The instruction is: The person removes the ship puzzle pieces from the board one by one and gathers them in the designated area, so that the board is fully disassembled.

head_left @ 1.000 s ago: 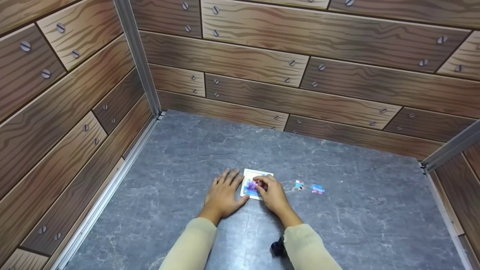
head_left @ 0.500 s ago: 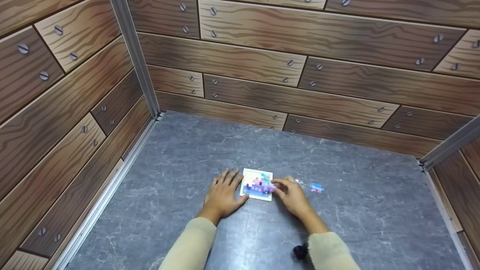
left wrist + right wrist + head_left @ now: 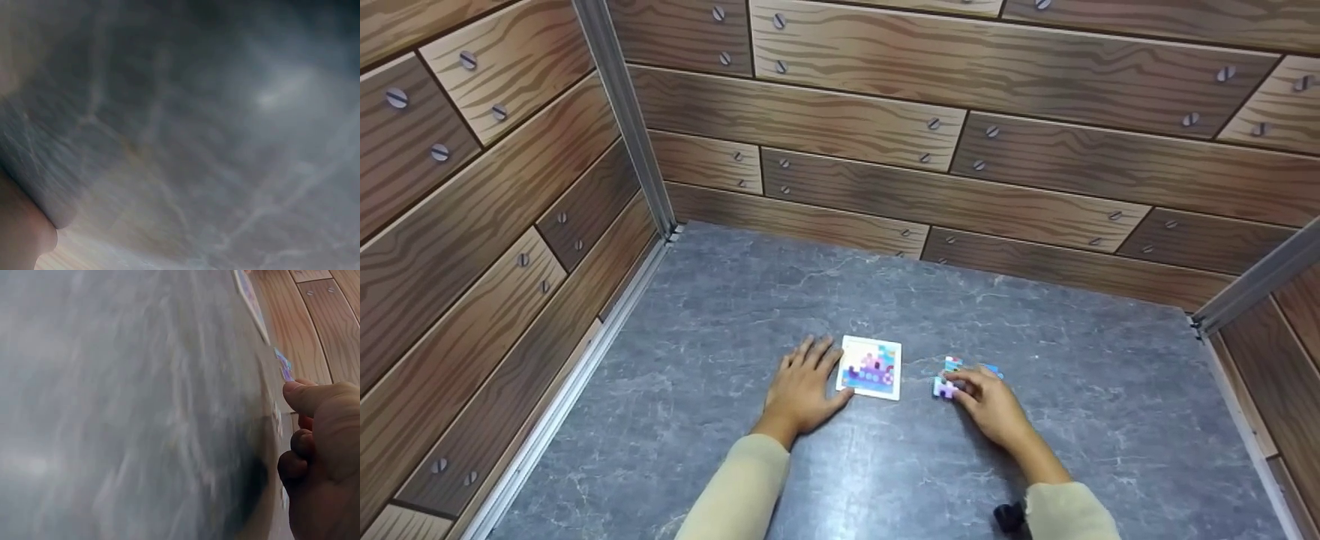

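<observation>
A small square puzzle board [image 3: 870, 367] with a white border and a pink, purple and blue picture lies flat on the grey table. My left hand [image 3: 804, 386] rests beside its left edge, fingers spread and straight, fingertips and thumb at the border. Off to the right, my right hand [image 3: 990, 405] pinches a purple and blue jigsaw piece [image 3: 943, 388] between thumb and fingers. That jigsaw piece [image 3: 285, 367] also shows at the thumb tip in the right wrist view. Just behind this hand lies another puzzle piece [image 3: 952, 363], and a blue piece [image 3: 995, 370] is partly hidden by it.
A marbled grey table [image 3: 765, 292] stretches around the hands. Wood-print panels [image 3: 840, 180] wall it at the back and sides, with metal posts [image 3: 634, 135] at the corners. A black object [image 3: 1009, 517] sits by the right sleeve. The left wrist view shows mostly blurred tabletop.
My right hand has moved right, off the puzzle board, carrying the pinched jigsaw piece toward the other loose pieces. The left hand stays beside the board.
</observation>
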`<state>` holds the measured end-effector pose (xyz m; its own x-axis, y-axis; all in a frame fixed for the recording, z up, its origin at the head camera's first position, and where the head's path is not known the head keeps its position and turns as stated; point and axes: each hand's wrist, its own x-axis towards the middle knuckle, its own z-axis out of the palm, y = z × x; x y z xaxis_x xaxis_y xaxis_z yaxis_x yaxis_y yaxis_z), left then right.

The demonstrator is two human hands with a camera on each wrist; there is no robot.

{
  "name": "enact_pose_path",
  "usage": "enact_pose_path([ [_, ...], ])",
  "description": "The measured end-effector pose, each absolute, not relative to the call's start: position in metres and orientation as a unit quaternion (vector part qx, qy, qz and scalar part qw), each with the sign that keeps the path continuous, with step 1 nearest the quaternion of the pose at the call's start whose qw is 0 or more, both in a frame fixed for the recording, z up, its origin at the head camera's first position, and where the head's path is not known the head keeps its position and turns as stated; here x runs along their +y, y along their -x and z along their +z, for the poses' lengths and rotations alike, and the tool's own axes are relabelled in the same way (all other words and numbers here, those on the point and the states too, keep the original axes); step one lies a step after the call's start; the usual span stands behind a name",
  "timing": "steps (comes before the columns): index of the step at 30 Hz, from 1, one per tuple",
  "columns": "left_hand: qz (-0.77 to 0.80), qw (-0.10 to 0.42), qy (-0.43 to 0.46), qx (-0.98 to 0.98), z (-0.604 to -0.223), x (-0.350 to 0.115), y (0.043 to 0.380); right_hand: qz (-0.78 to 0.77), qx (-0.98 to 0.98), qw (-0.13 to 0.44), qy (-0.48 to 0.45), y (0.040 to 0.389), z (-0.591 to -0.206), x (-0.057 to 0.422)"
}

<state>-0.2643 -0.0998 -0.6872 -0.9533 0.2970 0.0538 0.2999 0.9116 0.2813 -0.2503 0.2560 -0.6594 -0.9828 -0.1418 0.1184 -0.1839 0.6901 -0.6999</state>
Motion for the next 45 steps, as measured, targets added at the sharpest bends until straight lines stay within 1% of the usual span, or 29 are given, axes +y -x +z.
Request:
enact_pose_path([
  [5, -0.144, 0.008, 0.151, -0.978, -0.687, -0.1, 0.264, 0.353, -0.933, 0.015, -0.075, 0.245, -0.661, 0.265],
  [11, -0.144, 0.004, 0.147, -0.979, -0.686, -0.1, 0.264, 0.329, -0.942, -0.003, -0.068, 0.246, -0.661, 0.264],
  [15, -0.14, -0.005, 0.146, -0.979, -0.687, -0.099, 0.264, 0.331, -0.941, -0.011, -0.068, 0.244, -0.662, 0.266],
  [21, -0.141, -0.002, 0.147, -0.979, -0.687, -0.099, 0.264, 0.361, -0.93, -0.022, -0.061, 0.244, -0.665, 0.27],
  [38, -0.138, -0.009, 0.145, -0.98, -0.686, -0.098, 0.263, 0.361, -0.929, -0.031, -0.073, 0.245, -0.665, 0.272],
  [45, -0.134, -0.013, 0.144, -0.98, -0.686, -0.099, 0.264, 0.387, -0.919, -0.034, -0.073, 0.246, -0.665, 0.274],
])
